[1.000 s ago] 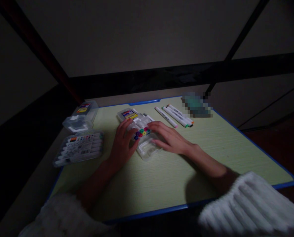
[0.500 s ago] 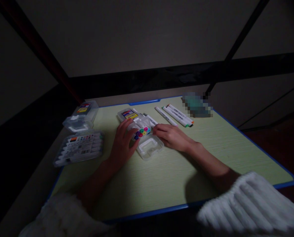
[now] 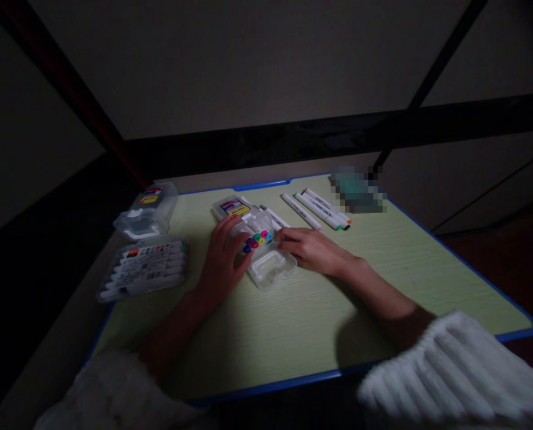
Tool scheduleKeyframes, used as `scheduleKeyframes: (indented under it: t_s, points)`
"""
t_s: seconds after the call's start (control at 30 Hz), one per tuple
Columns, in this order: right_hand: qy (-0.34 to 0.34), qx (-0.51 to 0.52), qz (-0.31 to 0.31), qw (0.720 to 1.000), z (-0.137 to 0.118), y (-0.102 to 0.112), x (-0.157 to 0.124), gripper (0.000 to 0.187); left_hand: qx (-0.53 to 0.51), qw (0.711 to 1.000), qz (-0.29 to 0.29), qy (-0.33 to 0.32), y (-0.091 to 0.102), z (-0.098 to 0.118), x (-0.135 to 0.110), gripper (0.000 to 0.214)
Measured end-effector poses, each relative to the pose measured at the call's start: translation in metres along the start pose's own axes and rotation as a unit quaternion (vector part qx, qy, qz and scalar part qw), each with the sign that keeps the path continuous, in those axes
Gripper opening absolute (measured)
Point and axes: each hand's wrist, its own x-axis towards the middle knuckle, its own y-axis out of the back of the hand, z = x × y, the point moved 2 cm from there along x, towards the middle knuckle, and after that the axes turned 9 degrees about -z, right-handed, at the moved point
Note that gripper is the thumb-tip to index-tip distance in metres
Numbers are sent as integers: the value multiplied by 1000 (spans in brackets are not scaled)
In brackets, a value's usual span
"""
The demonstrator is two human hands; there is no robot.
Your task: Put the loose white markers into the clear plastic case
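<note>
A clear plastic marker case (image 3: 265, 220) lies near the middle of the table with its lid (image 3: 273, 269) folded open toward me. Several markers (image 3: 258, 240) are packed inside, their coloured ends facing me: purple, red, green, yellow, pink and blue. My left hand (image 3: 224, 251) is wrapped round the case's left side, thumb by the purple ends. At the right side of the case is my right hand (image 3: 311, 248), its fingers curled together and close to the light blue marker end. Whether those fingertips pinch anything is hidden.
Behind the case lies a box with a yellow label (image 3: 234, 207). Loose white markers (image 3: 322, 210) lie to the right, near a blurred greenish object (image 3: 358, 191). On the left are a full marker case (image 3: 145, 269) and another clear case (image 3: 150, 206). A blue edge (image 3: 266, 388) borders the table.
The fingers of my right hand have shifted very slightly beside the case. My left hand, the case and the markers stay where they were.
</note>
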Motion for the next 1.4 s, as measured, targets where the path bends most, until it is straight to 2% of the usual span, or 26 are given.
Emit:
scheduleKeyframes:
  t_s: [0.6,1.4]
  points:
    - [0,55,-20,998,-1,1,-2,19,2,1000,-5,0,0,-1,-1,27]
    - [13,26,1,1000,-2,5,-2,19,-16,1000,-12,-3,-2,-2,-1,28]
